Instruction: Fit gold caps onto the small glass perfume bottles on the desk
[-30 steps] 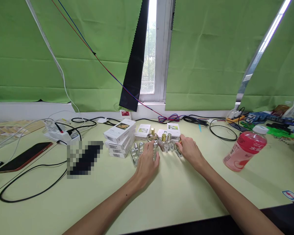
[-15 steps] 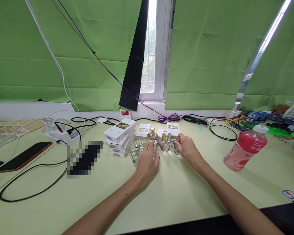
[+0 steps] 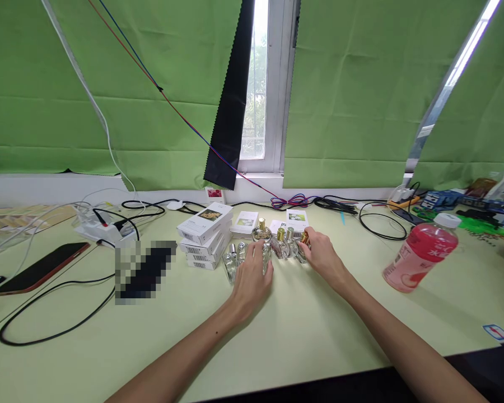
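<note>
Small clear glass perfume bottles stand and lean in a cluster in the middle of the table. My left hand point(image 3: 252, 275) is closed round a clear perfume bottle point(image 3: 266, 258), which its fingers partly cover. On the right of the cluster, my right hand point(image 3: 321, 254) pinches a perfume bottle point(image 3: 304, 239) by its gold-brown cap. Between the hands are a round bottle with a gold cap point(image 3: 261, 226) and bottles with gold and silvery caps point(image 3: 281, 234). A silver-capped bottle point(image 3: 230, 264) leans just left of my left hand.
A stack of white boxes point(image 3: 205, 226) is left of the bottles, with more white boxes point(image 3: 297, 219) behind. A pink drink bottle point(image 3: 420, 254) stands at right. Phones point(image 3: 42, 268), a power strip point(image 3: 105, 228) and cables lie at left; coiled black cable point(image 3: 335, 206) runs along the wall.
</note>
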Tool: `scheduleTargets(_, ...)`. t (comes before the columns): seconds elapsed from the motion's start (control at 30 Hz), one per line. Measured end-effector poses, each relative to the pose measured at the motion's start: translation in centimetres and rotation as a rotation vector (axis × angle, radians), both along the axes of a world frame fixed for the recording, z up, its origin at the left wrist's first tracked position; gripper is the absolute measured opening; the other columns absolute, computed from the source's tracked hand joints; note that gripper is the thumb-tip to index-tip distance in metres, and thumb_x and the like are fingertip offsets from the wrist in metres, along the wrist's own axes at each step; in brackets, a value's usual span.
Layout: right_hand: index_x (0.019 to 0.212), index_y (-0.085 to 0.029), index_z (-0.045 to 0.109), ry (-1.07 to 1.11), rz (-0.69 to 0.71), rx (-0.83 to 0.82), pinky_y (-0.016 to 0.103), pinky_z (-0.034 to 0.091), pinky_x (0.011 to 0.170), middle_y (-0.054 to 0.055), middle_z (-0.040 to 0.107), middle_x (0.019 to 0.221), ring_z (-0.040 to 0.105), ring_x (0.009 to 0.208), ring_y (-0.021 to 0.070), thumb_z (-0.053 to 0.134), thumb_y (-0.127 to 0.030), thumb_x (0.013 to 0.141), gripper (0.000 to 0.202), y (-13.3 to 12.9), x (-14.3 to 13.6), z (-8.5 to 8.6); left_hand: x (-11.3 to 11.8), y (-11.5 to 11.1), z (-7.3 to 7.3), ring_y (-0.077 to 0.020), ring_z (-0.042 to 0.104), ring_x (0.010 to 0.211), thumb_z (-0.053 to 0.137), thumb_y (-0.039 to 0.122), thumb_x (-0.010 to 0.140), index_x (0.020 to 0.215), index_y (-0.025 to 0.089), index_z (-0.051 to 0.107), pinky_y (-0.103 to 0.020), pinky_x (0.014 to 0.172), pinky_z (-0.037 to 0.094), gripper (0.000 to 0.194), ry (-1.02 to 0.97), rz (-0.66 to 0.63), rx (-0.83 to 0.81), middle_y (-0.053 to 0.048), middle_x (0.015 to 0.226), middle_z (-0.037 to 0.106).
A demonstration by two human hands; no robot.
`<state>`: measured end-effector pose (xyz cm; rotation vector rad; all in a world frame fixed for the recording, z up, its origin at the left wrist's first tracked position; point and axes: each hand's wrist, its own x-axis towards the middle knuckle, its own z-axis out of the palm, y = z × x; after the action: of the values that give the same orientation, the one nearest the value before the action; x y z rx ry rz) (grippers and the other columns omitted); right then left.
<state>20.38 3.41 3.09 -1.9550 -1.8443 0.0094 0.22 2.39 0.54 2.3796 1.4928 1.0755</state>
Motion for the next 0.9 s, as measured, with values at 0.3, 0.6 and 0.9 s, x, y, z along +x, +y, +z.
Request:
scheduleTargets(0.3,0.124,-0.018,0.051,-0.053,-0.038,0.045,0.028,0.04,0.071,0.011,0.063,0.105,0.059,0.096,0.0247,0.059,-0.028,0.092,0.034,-1.1,-0.4,0.5,-0.2,0.2,-0.2,-0.0273,0.062,0.106,0.048,0.015,0.089,0.137,0.019,0.037,-0.043,0.087,0.052,0.049,-0.012,-0.018,0.008,-0.015,0.128,0.055)
scheduleTargets(0.6,0.131,-0.014,0.05,0.038,0.105,0.123,0.032,0.042,0.087,0.011,0.06,0.107,0.051,0.105,0.0266,0.064,-0.027,0.085,0.05,0.1,0.3,-0.9,-0.4,0.3,-0.3,-0.0291,0.061,0.111,0.046,0.017,0.091,0.138,0.018,0.035,-0.043,0.089,0.05,0.048,0.022,-0.022,-0.046,-0.016,0.127,0.055)
scheduleTargets(0.9,0.132,-0.012,0.048,0.065,0.127,0.109,0.034,0.041,0.09,0.012,0.059,0.112,0.05,0.108,0.0266,0.059,-0.019,0.081,0.053,0.6,1.1,-1.5,-0.4,0.4,-0.4,-0.0288,0.062,0.109,0.045,0.017,0.092,0.136,0.02,0.036,-0.042,0.089,0.05,0.046,0.01,-0.033,-0.048,-0.015,0.122,0.056)
